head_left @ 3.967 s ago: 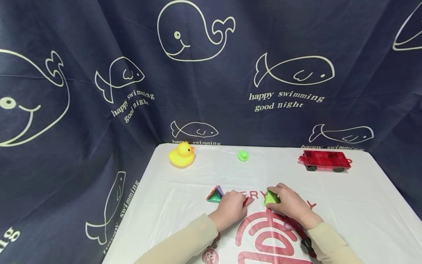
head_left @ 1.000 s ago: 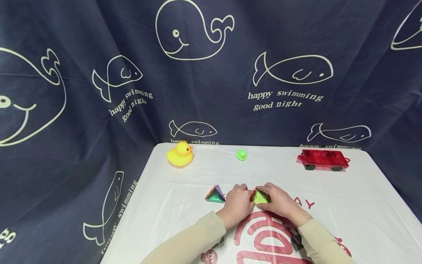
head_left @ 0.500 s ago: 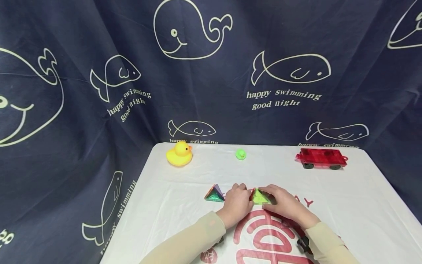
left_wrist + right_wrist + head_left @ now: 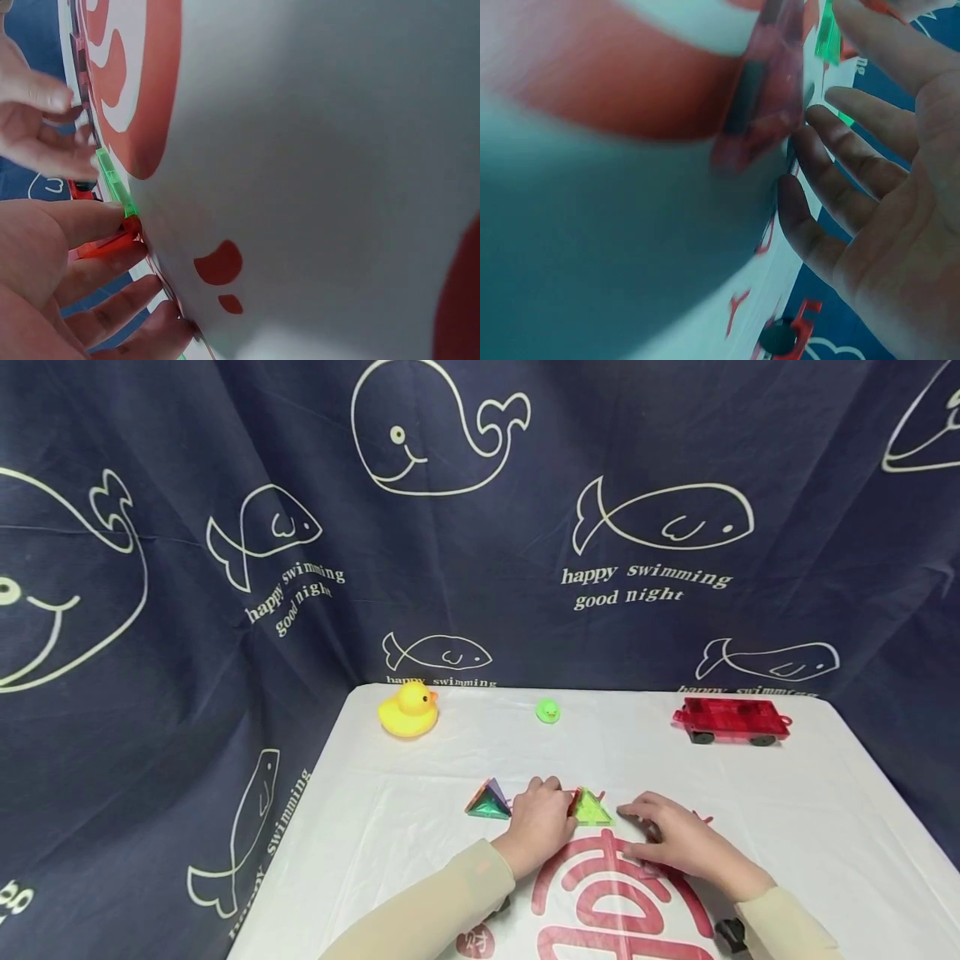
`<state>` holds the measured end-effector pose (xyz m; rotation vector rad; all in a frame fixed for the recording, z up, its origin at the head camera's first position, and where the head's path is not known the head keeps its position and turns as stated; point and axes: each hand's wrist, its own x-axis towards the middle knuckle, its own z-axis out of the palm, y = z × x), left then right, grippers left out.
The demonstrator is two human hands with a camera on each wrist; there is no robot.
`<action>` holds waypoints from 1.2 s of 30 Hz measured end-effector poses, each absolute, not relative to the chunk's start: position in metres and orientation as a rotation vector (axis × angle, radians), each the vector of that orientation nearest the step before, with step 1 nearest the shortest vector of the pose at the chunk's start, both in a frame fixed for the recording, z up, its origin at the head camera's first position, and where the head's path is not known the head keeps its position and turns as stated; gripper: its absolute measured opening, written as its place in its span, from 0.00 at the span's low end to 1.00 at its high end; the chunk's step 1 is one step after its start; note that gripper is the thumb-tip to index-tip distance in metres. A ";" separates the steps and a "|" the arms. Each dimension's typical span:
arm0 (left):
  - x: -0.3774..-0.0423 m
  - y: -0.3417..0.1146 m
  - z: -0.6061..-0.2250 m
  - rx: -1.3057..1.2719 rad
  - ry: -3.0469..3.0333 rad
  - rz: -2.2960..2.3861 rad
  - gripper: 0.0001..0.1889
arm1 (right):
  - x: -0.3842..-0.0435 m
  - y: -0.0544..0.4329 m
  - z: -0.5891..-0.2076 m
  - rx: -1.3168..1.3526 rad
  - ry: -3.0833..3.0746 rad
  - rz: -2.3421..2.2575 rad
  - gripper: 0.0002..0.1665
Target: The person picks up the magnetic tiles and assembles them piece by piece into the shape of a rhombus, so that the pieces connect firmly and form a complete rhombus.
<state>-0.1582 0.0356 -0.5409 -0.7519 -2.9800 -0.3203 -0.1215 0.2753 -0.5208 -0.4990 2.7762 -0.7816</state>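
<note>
Translucent lime-green triangular plastic tile (image 4: 592, 810) probably light, stiff, slick, take by edges; left hand (image 4: 536, 820) beside it pinches translucent red plastic tile (image 4: 105, 246), right hand (image 4: 678, 839) apart from it, loosely spread, empty

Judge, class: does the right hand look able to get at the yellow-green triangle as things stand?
Probably yes: the right hand is just beside the yellow-green triangle, holding nothing, and nothing shows in the gap between them; the left hand is on the triangle's other side.
</note>
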 end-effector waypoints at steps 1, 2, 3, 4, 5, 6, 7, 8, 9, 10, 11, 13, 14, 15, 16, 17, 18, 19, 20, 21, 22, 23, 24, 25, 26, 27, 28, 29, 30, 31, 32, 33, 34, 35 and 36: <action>-0.158 0.036 -0.541 -0.752 -2.984 -0.322 0.09 | -0.118 0.279 -0.521 -0.482 2.772 -0.771 0.37; -0.159 0.036 -0.540 -0.754 -2.987 -0.326 0.09 | -0.115 0.283 -0.521 -0.474 2.768 -0.760 0.38; -0.159 0.037 -0.540 -0.755 -2.990 -0.326 0.09 | -0.112 0.286 -0.521 -0.467 2.768 -0.747 0.39; -0.159 0.037 -0.540 -0.754 -2.993 -0.331 0.09 | -0.110 0.290 -0.521 -0.455 2.769 -0.736 0.40; -0.159 0.037 -0.540 -0.754 -2.993 -0.334 0.09 | -0.107 0.292 -0.521 -0.436 2.770 -0.728 0.40; -0.159 0.037 -0.540 -0.754 -2.992 -0.338 0.09 | -0.105 0.295 -0.522 -0.422 2.768 -0.725 0.41; -0.159 0.037 -0.540 -0.753 -2.990 -0.339 0.09 | -0.103 0.297 -0.523 -0.410 2.769 -0.724 0.42; -0.160 0.037 -0.540 -0.752 -2.987 -0.340 0.09 | -0.101 0.299 -0.523 -0.403 2.774 -0.713 0.42; -0.160 0.037 -0.541 -0.752 -2.984 -0.337 0.09 | -0.099 0.300 -0.524 -0.394 2.777 -0.709 0.42; -0.160 0.037 -0.541 -0.751 -2.981 -0.334 0.09 | -0.098 0.301 -0.525 -0.384 2.780 -0.705 0.43; -0.160 0.037 -0.541 -0.751 -2.978 -0.329 0.09 | -0.096 0.302 -0.526 -0.372 2.783 -0.703 0.43; -0.160 0.037 -0.541 -0.752 -2.975 -0.325 0.10 | -0.093 0.304 -0.528 -0.364 2.791 -0.703 0.44; -0.160 0.037 -0.541 -0.752 -2.977 -0.321 0.10 | -0.092 0.305 -0.529 -0.356 2.794 -0.706 0.44; -0.160 0.037 -0.541 -0.753 -2.978 -0.319 0.10 | -0.091 0.306 -0.530 -0.345 2.798 -0.711 0.43; -0.160 0.037 -0.541 -0.753 -2.979 -0.320 0.10 | -0.090 0.307 -0.530 -0.333 2.801 -0.714 0.43; -0.159 0.037 -0.540 -0.753 -2.982 -0.322 0.10 | -0.089 0.307 -0.531 -0.320 2.804 -0.718 0.43; -0.159 0.037 -0.540 -0.752 -2.985 -0.322 0.10 | -0.089 0.307 -0.532 -0.308 2.806 -0.720 0.43; -0.159 0.037 -0.540 -0.750 -2.990 -0.321 0.10 | -0.088 0.307 -0.532 -0.296 2.806 -0.723 0.43; -0.159 0.038 -0.539 -0.749 -2.994 -0.321 0.10 | -0.088 0.307 -0.533 -0.282 2.804 -0.726 0.43; -0.159 0.038 -0.539 -0.748 -2.995 -0.323 0.10 | -0.088 0.307 -0.533 -0.272 2.802 -0.729 0.43; -0.159 0.038 -0.539 -0.745 -2.997 -0.323 0.09 | -0.088 0.307 -0.533 -0.264 2.797 -0.736 0.43; -0.159 0.037 -0.538 -0.743 -2.998 -0.324 0.09 | -0.088 0.306 -0.533 -0.258 2.794 -0.743 0.43; -0.159 0.037 -0.539 -0.741 -2.999 -0.324 0.09 | -0.088 0.306 -0.533 -0.255 2.791 -0.752 0.43; -0.159 0.037 -0.539 -0.740 -2.999 -0.326 0.09 | -0.088 0.305 -0.533 -0.253 2.788 -0.760 0.42; -0.159 0.037 -0.539 -0.739 -2.999 -0.327 0.09 | -0.088 0.305 -0.533 -0.254 2.786 -0.768 0.42; -0.159 0.037 -0.539 -0.738 -3.000 -0.328 0.09 | -0.088 0.305 -0.532 -0.256 2.781 -0.779 0.42; -0.159 0.037 -0.539 -0.736 -3.001 -0.329 0.10 | -0.088 0.304 -0.532 -0.253 2.777 -0.790 0.42; -0.159 0.038 -0.540 -0.736 -3.002 -0.329 0.10 | -0.089 0.304 -0.532 -0.245 2.771 -0.803 0.42; -0.159 0.038 -0.539 -0.735 -3.007 -0.329 0.10 | -0.089 0.303 -0.532 -0.236 2.766 -0.813 0.42; -0.159 0.038 -0.539 -0.732 -3.011 -0.332 0.10 | -0.089 0.303 -0.532 -0.225 2.763 -0.820 0.42; -0.159 0.038 -0.539 -0.732 -3.016 -0.334 0.10 | -0.090 0.302 -0.532 -0.210 2.759 -0.830 0.43; -0.158 0.038 -0.538 -0.729 -3.021 -0.336 0.11 | -0.090 0.301 -0.532 -0.193 2.758 -0.839 0.44; -0.158 0.038 -0.538 -0.728 -3.025 -0.338 0.11 | -0.090 0.301 -0.532 -0.179 2.762 -0.844 0.45; -0.158 0.038 -0.538 -0.726 -3.030 -0.338 0.11 | -0.091 0.300 -0.532 -0.170 2.766 -0.849 0.45; -0.158 0.038 -0.538 -0.724 -3.035 -0.339 0.11 | -0.091 0.300 -0.532 -0.164 2.774 -0.847 0.46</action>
